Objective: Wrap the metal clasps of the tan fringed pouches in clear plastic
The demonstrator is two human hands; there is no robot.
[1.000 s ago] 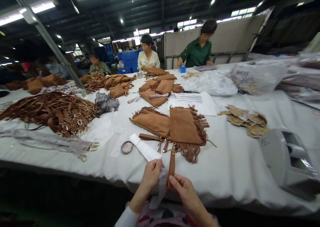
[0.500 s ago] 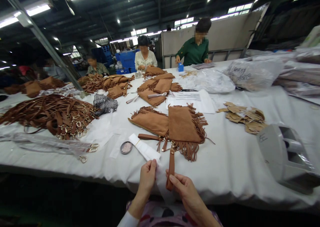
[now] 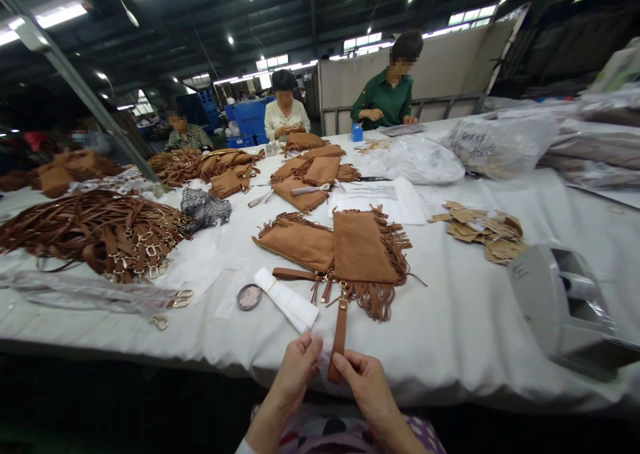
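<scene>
A brown wrist strap [image 3: 339, 334] hangs toward me from a tan fringed pouch [image 3: 361, 247] on the white-covered table. My right hand [image 3: 364, 375] pinches the strap's lower end. Just left of it, my left hand [image 3: 299, 367] is closed on a thin clear plastic sleeve [image 3: 325, 357], which is hard to see and lies against the strap. Beyond my left hand lies a banded stack of white sleeves [image 3: 286, 301], with a small round tin [image 3: 249, 297] to its left. A second fringed pouch [image 3: 297, 241] touches the first on its left.
Many brown straps with gold clasps [image 3: 100, 234] are heaped at left. Brown paper tags [image 3: 483, 231] and a grey tape dispenser [image 3: 560, 307] stand at right. More pouches [image 3: 310, 174] and plastic bags [image 3: 420, 161] lie farther back. Several people work across the table.
My left hand has moved slightly down and nearer to me, off the banded stack. The strap's end stays in my right hand. The view has shifted a little.
</scene>
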